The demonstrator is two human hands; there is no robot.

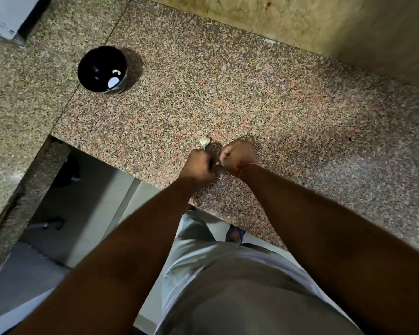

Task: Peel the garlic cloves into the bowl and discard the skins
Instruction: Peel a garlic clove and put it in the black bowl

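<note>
Hands (218,163) together near counter edge (136,175), pinching garlic clove (217,163); bowl (102,68) well apart.

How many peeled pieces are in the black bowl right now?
2 pale pieces show in the black bowl: a larger one low on its right inner side and a smaller one just above it. The dark interior may hide more.

— Where's the garlic?
— A pale garlic bulb (204,142) lies on the counter at the left hand's twelve o'clock.
— And the bowl?
— The black bowl (102,68) stands upright at ten o'clock, well apart, white pieces (113,81) inside.
</note>
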